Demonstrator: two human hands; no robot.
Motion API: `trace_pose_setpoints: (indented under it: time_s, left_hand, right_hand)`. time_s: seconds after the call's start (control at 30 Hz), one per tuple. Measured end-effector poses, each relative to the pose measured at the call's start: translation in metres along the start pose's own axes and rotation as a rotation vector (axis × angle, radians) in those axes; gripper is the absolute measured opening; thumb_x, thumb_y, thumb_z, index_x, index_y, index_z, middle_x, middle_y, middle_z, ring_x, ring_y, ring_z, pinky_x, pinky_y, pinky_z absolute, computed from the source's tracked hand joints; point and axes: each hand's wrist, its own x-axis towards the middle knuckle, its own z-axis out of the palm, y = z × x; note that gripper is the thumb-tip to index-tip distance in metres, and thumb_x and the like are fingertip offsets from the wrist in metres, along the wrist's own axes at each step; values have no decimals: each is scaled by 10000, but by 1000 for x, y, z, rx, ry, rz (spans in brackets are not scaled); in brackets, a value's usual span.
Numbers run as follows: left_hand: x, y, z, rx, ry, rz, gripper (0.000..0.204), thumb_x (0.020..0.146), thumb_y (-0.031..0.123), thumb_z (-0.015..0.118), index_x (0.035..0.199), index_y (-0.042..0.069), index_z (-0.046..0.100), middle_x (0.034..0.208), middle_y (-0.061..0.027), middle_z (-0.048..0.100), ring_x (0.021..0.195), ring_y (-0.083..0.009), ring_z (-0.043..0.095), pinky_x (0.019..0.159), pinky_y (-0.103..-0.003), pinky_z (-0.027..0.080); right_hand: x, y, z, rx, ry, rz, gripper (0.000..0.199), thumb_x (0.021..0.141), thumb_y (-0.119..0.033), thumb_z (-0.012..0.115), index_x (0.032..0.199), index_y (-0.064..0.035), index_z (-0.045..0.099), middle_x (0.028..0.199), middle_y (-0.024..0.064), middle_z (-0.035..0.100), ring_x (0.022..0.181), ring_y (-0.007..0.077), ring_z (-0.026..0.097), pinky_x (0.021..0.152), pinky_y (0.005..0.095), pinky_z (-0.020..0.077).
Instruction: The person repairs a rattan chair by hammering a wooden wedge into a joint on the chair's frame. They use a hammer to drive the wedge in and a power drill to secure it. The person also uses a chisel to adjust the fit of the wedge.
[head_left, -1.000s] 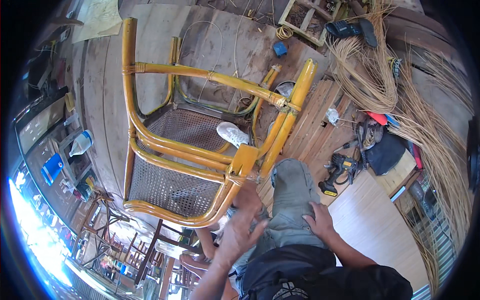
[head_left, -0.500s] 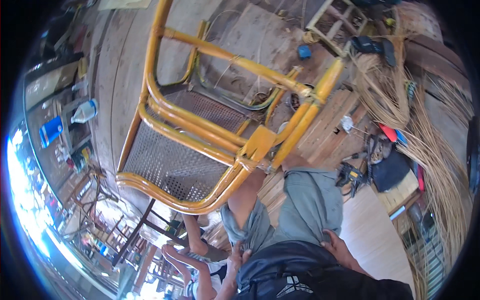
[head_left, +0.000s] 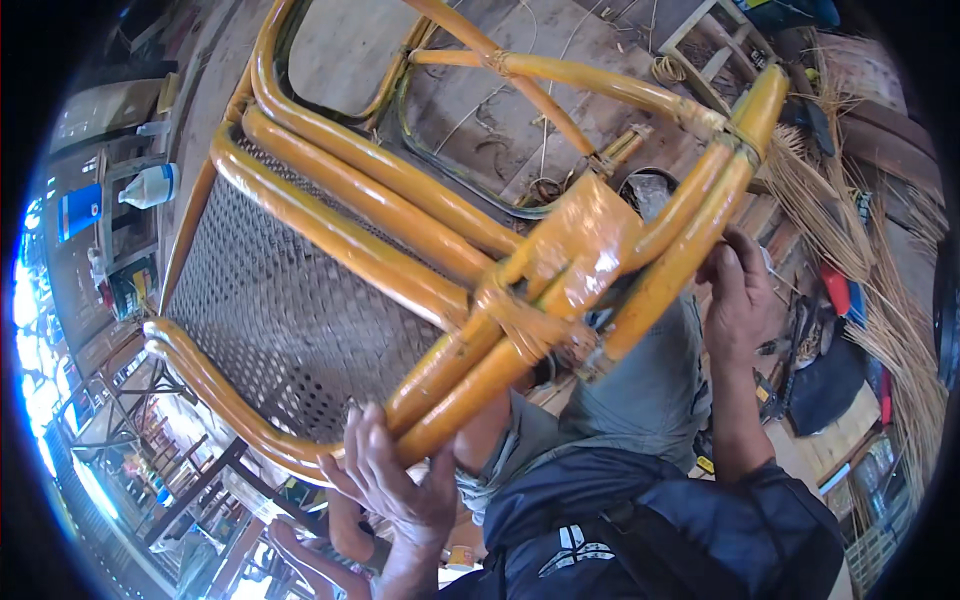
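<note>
A glossy yellow-brown rattan chair (head_left: 380,265) with a woven cane panel (head_left: 270,260) fills the middle, lying tilted above my lap. My left hand (head_left: 395,480) is closed on its lower curved rail, thumb on the near side and fingers over the pole. A binding strip (head_left: 540,325) wraps the joint where several poles meet. My right hand (head_left: 738,295) is beside the thick right-hand leg pole (head_left: 690,240), fingers curled. What lies within those fingers is hidden, and I cannot tell whether they touch the pole.
Long loose cane strands (head_left: 880,340) lie at the right, by a red-handled thing (head_left: 835,288) and a dark cloth (head_left: 828,390). A small wooden frame (head_left: 715,50) is at the far right. Blue (head_left: 80,212) and white (head_left: 150,186) containers stand at left. Another person's arm (head_left: 350,525) shows lower left.
The chair has come nearer and shifted. My left hand has moved from my lap onto its lower rail. My right hand has risen from my thigh to beside the leg pole.
</note>
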Motion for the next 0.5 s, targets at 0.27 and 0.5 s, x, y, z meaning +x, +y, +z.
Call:
trace_pose_setpoints:
  time_s: [0.27, 0.5]
  left_hand:
    - [12, -15, 10, 14, 300, 67, 687, 674, 254, 795, 1258, 58, 492, 1156, -70, 604, 1068, -232, 573, 1021, -450, 299]
    - [40, -56, -8, 35, 487, 73, 651, 718, 236, 765, 1288, 108, 478, 1174, -30, 599, 1132, -212, 531, 1049, -480, 253]
  right_hand:
    - [-45, -26, 15, -244, -137, -456, 198, 863, 46, 539, 1044, 6, 610, 984, 85, 602, 907, 163, 571, 805, 256, 450]
    - [-58, -40, 30, -330, -264, -733, 274, 804, 79, 566, 1059, -9, 613, 1026, 123, 586, 1001, 273, 553, 895, 342, 425]
